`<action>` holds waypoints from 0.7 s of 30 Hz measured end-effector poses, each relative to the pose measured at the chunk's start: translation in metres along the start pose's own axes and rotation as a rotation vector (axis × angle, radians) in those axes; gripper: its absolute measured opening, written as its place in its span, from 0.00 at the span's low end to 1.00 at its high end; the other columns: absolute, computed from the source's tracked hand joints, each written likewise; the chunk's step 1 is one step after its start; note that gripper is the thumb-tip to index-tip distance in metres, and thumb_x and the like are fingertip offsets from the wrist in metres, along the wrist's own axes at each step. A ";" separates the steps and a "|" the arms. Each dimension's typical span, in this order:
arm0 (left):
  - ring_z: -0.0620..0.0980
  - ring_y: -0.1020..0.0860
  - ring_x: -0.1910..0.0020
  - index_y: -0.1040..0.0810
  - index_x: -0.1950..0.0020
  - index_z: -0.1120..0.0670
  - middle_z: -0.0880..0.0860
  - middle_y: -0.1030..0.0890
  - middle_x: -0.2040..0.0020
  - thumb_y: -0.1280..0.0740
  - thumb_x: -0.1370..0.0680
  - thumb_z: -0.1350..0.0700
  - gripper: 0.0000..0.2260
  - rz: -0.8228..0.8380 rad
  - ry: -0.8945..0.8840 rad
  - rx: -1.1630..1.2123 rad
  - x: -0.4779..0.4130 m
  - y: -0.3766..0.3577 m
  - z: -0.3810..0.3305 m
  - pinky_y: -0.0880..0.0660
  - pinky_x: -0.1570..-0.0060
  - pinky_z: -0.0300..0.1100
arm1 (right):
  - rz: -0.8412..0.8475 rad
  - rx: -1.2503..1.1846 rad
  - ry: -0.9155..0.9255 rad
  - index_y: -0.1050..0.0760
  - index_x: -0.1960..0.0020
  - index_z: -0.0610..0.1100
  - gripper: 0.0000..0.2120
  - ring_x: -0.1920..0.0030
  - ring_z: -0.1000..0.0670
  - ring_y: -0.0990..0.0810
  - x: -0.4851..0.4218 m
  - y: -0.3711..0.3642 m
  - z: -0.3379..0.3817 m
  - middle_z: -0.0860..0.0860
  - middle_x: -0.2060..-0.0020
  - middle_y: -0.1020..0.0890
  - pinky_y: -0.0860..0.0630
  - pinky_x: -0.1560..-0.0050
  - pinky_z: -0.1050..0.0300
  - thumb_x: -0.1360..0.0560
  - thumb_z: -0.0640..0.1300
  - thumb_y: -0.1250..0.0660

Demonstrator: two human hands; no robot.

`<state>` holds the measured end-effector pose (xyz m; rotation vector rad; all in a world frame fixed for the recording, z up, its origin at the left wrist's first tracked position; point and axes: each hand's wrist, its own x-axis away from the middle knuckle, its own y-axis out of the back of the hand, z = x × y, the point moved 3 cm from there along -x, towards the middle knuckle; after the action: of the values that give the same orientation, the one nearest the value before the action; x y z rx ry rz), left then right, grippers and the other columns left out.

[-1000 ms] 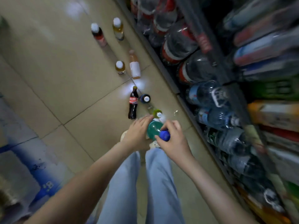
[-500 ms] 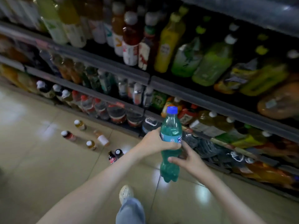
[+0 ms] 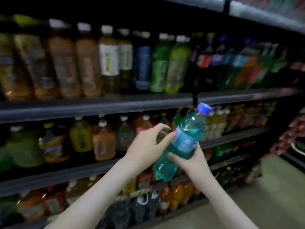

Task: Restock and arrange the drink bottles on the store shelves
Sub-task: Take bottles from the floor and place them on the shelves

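Teal soda bottle [image 3: 184, 139] hangs in front of the store shelves [image 3: 99, 104], tilted with its blue cap [image 3: 204, 108] up and to the right, the right hand [image 3: 193, 161] holding a closed grip round its lower half while the left hand [image 3: 146, 144], fingers loose, only touches the label.

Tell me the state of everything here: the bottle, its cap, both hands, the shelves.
teal bottle: tilted, held in the air.
blue cap: on.
right hand: grips the bottle's middle.
left hand: fingers loose, one fingertip at the label.
shelves: stocked with bottles.
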<state>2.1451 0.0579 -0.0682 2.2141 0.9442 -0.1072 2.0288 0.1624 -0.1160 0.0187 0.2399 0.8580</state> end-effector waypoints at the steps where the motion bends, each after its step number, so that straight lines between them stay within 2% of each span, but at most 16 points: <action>1: 0.40 0.21 0.52 0.24 0.43 0.46 0.44 0.18 0.50 0.36 0.24 0.42 0.13 -0.054 -0.049 -0.016 -0.022 -0.008 -0.014 0.24 0.47 0.43 | -0.075 -0.005 0.063 0.28 0.43 0.50 0.27 0.49 0.56 0.18 -0.017 0.023 0.011 0.53 0.51 0.16 0.22 0.50 0.62 0.37 0.37 0.20; 4: 0.42 0.25 0.42 0.28 0.34 0.48 0.45 0.24 0.39 0.35 0.23 0.47 0.17 -0.190 -0.186 -0.123 -0.081 -0.030 -0.047 0.29 0.41 0.38 | -0.266 -0.031 0.241 0.29 0.43 0.50 0.26 0.48 0.53 0.18 -0.067 0.082 0.038 0.52 0.48 0.18 0.20 0.47 0.55 0.35 0.36 0.22; 5: 0.43 0.27 0.39 0.30 0.32 0.48 0.46 0.27 0.36 0.35 0.22 0.48 0.19 -0.235 -0.222 -0.159 -0.100 -0.037 -0.056 0.32 0.41 0.34 | -0.327 -0.031 0.309 0.30 0.43 0.52 0.26 0.47 0.55 0.18 -0.083 0.100 0.045 0.55 0.48 0.19 0.21 0.46 0.57 0.34 0.36 0.23; 7: 0.42 0.31 0.35 0.32 0.30 0.49 0.47 0.31 0.33 0.35 0.22 0.50 0.21 -0.332 -0.286 -0.198 -0.135 -0.053 -0.069 0.39 0.42 0.27 | -0.433 -0.048 0.431 0.33 0.43 0.57 0.28 0.48 0.65 0.22 -0.113 0.130 0.056 0.62 0.48 0.22 0.26 0.48 0.69 0.33 0.36 0.24; 8: 0.43 0.33 0.33 0.33 0.29 0.49 0.48 0.32 0.31 0.35 0.22 0.50 0.22 -0.374 -0.319 -0.217 -0.153 -0.063 -0.074 0.40 0.41 0.27 | -0.480 -0.063 0.475 0.35 0.43 0.58 0.29 0.49 0.69 0.24 -0.128 0.143 0.059 0.64 0.48 0.24 0.29 0.50 0.74 0.32 0.35 0.25; 11: 0.49 0.40 0.27 0.38 0.25 0.47 0.52 0.39 0.26 0.35 0.22 0.51 0.26 -0.467 -0.363 -0.275 -0.208 -0.094 -0.079 0.39 0.37 0.35 | -0.532 -0.060 0.540 0.36 0.38 0.51 0.29 0.48 0.72 0.26 -0.183 0.185 0.059 0.61 0.44 0.26 0.31 0.48 0.77 0.30 0.33 0.27; 13: 0.54 0.45 0.26 0.44 0.24 0.46 0.55 0.45 0.24 0.33 0.23 0.50 0.31 -0.529 -0.351 -0.321 -0.245 -0.110 -0.078 0.38 0.33 0.46 | -0.521 -0.024 0.548 0.37 0.32 0.43 0.32 0.45 0.69 0.25 -0.221 0.207 0.056 0.54 0.40 0.25 0.30 0.46 0.75 0.30 0.33 0.27; 15: 0.59 0.48 0.26 0.51 0.23 0.45 0.56 0.51 0.24 0.31 0.25 0.49 0.37 -0.580 -0.280 -0.385 -0.279 -0.122 -0.075 0.38 0.31 0.56 | -0.468 -0.007 0.525 0.41 0.28 0.40 0.36 0.45 0.70 0.26 -0.257 0.221 0.050 0.55 0.40 0.26 0.30 0.47 0.76 0.30 0.33 0.27; 18: 0.62 0.49 0.27 0.56 0.23 0.47 0.54 0.58 0.25 0.30 0.26 0.45 0.42 -0.573 -0.160 -0.426 -0.316 -0.135 -0.070 0.41 0.31 0.61 | -0.411 0.014 0.473 0.42 0.28 0.47 0.37 0.45 0.69 0.25 -0.298 0.227 0.042 0.60 0.41 0.27 0.31 0.50 0.78 0.30 0.36 0.26; 21: 0.63 0.51 0.26 0.62 0.23 0.52 0.53 0.65 0.25 0.35 0.25 0.40 0.44 -0.520 -0.023 -0.428 -0.340 -0.147 -0.062 0.43 0.29 0.58 | -0.358 0.060 0.407 0.40 0.40 0.60 0.32 0.50 0.72 0.26 -0.333 0.229 0.037 0.65 0.46 0.28 0.32 0.53 0.79 0.30 0.38 0.25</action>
<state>1.7885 -0.0359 0.0054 1.5419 1.3687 -0.1525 1.6566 0.0656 0.0126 -0.1408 0.6315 0.4905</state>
